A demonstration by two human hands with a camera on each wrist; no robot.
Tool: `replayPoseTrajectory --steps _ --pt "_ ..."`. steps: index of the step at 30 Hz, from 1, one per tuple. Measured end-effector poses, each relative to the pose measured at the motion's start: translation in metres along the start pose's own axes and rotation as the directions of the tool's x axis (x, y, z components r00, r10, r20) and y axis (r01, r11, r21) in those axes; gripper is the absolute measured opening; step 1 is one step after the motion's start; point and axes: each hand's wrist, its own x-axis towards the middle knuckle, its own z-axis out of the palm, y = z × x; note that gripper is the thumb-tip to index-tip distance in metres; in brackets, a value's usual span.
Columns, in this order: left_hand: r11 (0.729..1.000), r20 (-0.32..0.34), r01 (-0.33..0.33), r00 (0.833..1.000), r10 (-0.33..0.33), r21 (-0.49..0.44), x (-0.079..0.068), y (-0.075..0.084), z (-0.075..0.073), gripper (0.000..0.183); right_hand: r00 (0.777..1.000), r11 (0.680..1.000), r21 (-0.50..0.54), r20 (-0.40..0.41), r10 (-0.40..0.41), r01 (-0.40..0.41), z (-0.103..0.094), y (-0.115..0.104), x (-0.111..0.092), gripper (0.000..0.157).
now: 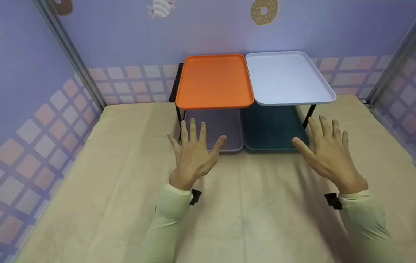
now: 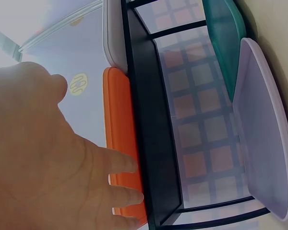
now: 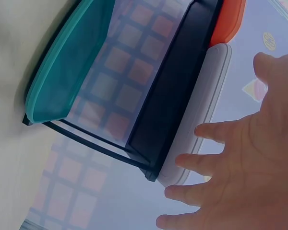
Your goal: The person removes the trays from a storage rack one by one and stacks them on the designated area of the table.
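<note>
My left hand (image 1: 193, 157) hovers in front of the rack's left half, fingers spread and straight, holding nothing. Level with it on the right, my right hand (image 1: 330, 155) is spread the same way, also free of any object. Beyond them stands a black two-level rack (image 2: 156, 129). On its top level an orange tray (image 1: 213, 82) lies to the left of a white tray (image 1: 290, 78). Below, a greyish-purple tray (image 1: 224, 128) sits at left and a dark green tray (image 1: 273, 128) at right, both partly covered by the upper trays.
The rack stands on a pale wooden-looking table (image 1: 120, 182) near the back wall (image 1: 211, 29), which has a checked and doughnut pattern. Patterned side walls (image 1: 18, 109) with metal corner posts (image 1: 73, 54) bound the table at left and right.
</note>
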Motion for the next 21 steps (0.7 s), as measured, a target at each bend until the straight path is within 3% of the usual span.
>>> replayPoseTrajectory --steps 10,21 --pt "1.0 -0.006 0.005 1.0 -0.006 -0.03 -0.001 -0.004 -0.003 0.089 1.0 0.992 0.128 0.002 0.005 -0.005 0.0 0.0 0.0 0.093" --pt "0.979 -0.116 0.036 0.991 -0.06 -0.198 0.008 -0.023 -0.014 0.074 0.996 0.96 0.278 -0.08 0.042 -0.018 0.0 -0.001 0.004 0.084"
